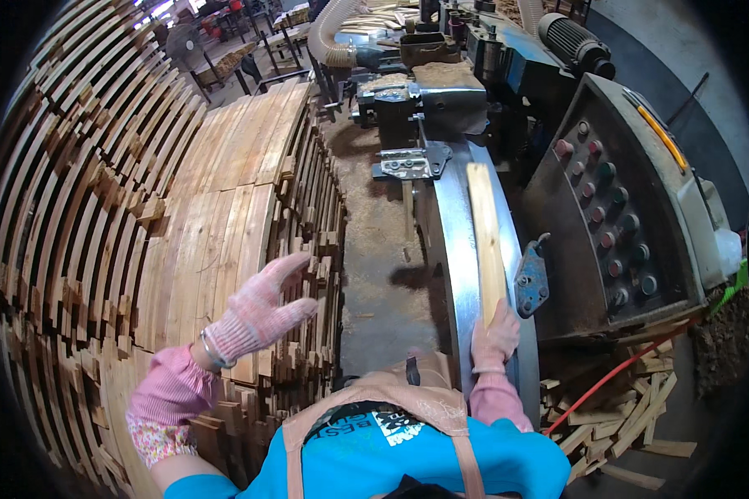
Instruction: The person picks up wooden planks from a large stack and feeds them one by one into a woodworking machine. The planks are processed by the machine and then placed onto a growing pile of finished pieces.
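Note:
My left hand (262,308), in a pink-and-white knit glove, is held over the right edge of a tall stack of wooden boards (212,224). Its thumb and fingers are spread apart with nothing between them. On the shiny metal bed (455,224) of a woodworking machine lies a long pale wooden strip (485,233), pointing away from me. The near end of that strip is in my right hand (496,339), whose fingers close round it. A pink cuff covers each wrist.
A metal clamp-like guide (412,163) sits left of the bed, and a blue bracket (532,279) on its right. Beyond stands the machine head (453,108) with a hose (333,33). At right are a button panel (612,212) and scrap wood (632,416). Wood racks (66,208) line the left.

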Available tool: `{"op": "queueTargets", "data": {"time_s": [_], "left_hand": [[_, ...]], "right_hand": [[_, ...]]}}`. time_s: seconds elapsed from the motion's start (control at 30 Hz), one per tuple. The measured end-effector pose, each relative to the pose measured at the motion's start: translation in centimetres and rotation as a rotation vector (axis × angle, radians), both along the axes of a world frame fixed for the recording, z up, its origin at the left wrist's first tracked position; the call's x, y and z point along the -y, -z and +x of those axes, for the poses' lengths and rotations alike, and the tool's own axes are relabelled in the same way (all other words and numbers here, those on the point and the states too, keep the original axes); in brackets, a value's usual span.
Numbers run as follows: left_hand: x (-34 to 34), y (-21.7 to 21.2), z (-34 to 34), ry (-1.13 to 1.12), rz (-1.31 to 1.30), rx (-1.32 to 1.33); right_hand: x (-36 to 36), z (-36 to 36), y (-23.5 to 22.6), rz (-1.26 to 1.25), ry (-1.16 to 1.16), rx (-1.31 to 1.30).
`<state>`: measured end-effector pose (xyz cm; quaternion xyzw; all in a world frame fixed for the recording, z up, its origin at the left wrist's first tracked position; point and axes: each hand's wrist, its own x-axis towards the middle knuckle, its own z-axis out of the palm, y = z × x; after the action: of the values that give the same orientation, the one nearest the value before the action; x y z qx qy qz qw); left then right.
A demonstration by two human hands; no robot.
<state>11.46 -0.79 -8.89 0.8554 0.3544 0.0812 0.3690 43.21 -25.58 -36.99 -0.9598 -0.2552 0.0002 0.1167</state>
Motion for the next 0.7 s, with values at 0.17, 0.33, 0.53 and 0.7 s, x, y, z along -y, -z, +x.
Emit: {"op": "queueTargets", "data": {"time_s": [0.17, 0.33, 0.53, 0.7], "left_hand": [[0.9, -1.2, -2.4, -0.038, 0.1, -0.054], [3.3, -1.9, -5.2, -0.081, 0.199, 0.026], [7.9, -3.4, -13.0, -0.219, 0.295, -0.012], [11.8, -2.2, -17.5, -0.531, 0.387, 0.056]], "right_hand": [[-12.6, 7.1, 0.4, 0.239, 0.059, 0.247], [-11.1, 6.9, 0.3, 0.095, -0.103, 0.11], [-5.9, 5.1, -0.7, 0.004, -0.043, 0.015], [-11.4, 10.4, 5.0, 0.349, -0.09, 0.425]]}}
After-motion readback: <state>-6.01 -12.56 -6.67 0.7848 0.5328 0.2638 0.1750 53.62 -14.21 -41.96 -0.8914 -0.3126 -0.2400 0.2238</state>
